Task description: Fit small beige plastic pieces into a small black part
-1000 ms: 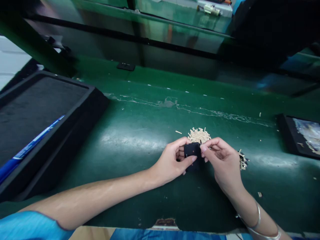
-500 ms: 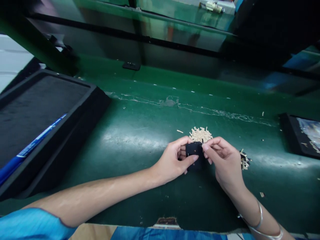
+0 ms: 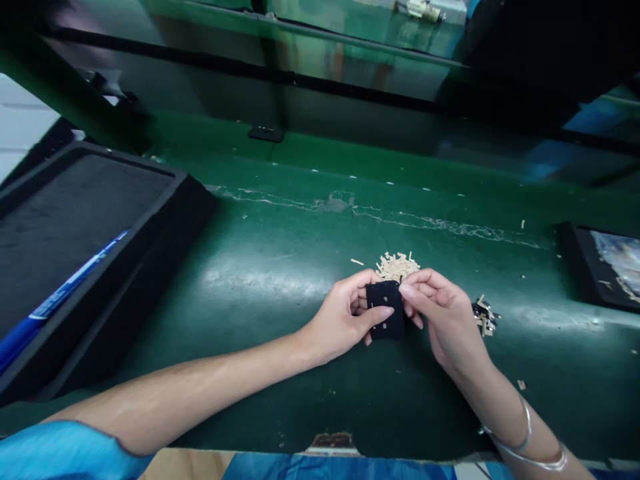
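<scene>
A small flat black piece with little holes (image 3: 393, 325) is held upright in my left hand (image 3: 350, 317), thumb across its front and fingers behind. At its upper right corner, my right hand (image 3: 443, 310) pinches thumb and forefinger together, on something too small to make out. Just beyond the black piece lies a heap of small pale strips (image 3: 397, 265). To the right of my right hand is a smaller pile of mixed black and pale bits (image 3: 485, 316).
On the left stands a large black foam tray (image 3: 90, 187) with a blue tube-like item (image 3: 65, 293) on it. A black tray (image 3: 583, 267) holding a plastic bag (image 3: 617, 257) sits at the far right. A flat black piece (image 3: 266, 134) lies at the back of the green table (image 3: 280, 247).
The black piece has tilted slightly, so its face and holes show more clearly. Both hands stay together at it, with little other movement. The view has shifted slightly.
</scene>
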The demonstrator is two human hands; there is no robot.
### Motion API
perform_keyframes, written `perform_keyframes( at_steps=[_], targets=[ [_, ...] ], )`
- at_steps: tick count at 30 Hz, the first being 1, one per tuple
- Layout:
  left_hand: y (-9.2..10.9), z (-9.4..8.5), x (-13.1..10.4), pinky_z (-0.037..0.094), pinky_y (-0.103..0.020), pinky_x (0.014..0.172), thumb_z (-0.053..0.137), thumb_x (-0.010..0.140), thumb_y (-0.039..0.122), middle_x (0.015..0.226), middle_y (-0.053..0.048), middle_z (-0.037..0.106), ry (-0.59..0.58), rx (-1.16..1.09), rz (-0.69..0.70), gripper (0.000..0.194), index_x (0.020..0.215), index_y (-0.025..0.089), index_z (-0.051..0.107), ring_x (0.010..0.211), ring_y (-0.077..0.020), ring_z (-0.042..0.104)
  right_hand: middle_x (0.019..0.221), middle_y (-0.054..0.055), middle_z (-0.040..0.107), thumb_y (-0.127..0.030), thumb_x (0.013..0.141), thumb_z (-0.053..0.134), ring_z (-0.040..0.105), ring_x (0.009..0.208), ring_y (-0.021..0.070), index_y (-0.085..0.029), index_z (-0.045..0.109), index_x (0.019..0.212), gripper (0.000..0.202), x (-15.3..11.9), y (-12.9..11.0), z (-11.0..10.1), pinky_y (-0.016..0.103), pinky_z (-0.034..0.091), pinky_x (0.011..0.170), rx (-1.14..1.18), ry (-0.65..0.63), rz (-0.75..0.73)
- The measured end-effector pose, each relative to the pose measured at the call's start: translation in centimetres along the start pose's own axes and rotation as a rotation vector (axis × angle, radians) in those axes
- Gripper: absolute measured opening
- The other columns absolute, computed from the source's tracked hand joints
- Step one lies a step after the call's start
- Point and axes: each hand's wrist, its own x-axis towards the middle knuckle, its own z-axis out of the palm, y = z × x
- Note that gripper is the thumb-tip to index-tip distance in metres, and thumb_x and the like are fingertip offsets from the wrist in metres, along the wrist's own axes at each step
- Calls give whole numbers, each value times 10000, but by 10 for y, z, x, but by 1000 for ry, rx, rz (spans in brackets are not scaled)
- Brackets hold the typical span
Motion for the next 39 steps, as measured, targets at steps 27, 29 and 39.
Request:
perform_keyframes(
  at_steps=[27,29,39],
  targets=[
    [-3,-4,-1,430,-226,601,726,682,263,816,9,578,100,350,173,392,969,195,469,663,-99,518,585,-42,487,-300,696,730,406,453,51,-173,561,682,213,1,4,-3,142,327,374,208,-107,-21],
    [-5,-2,-5,438,-261,682,754,651,275,933,-13,578,172,557,288,469,1018,211,469,784,-138,540,620,-38,503,-283,716,717,413,463,49,-179,570,692,182,-4,6,0,146,329,385,192,-76,-71],
    [-11,-5,-8,433,-353,905,531,790,110,1140,-80,543,111,842,492,566,1308,204,323,1046,-203,513,667,-34,530,-222,738,703,418,505,51,-198,607,719,101,-11,10,3,160,319,427,181,-150,-93]
  ],
)
